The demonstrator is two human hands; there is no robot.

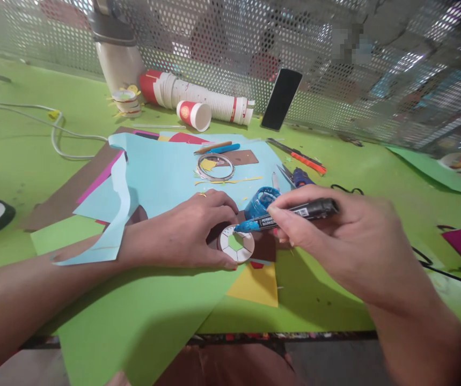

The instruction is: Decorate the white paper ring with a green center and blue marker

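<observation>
A small white disc [246, 251] with a green centre and dark dividing lines lies on brown paper. My left hand [202, 228] is closed around its left side, thumb at the near edge and fingers at the far edge. My right hand [319, 225] grips a black permanent marker [300, 210], its blue-smeared tip touching or just above the disc's top edge. Just behind the marker stands an open jar [258, 201] of blue paint. A strip of light blue paper [121, 214] lies across my left forearm.
Coloured sheets [153, 177], a tape ring [198, 166] and pens lie beyond my hands. An orange cutter [308, 162], scissors and a glue gun [301, 177] are at the right. Farther back are stacked paper cups [210, 102], a flask [119, 64], a phone [282, 100] and a perforated metal screen.
</observation>
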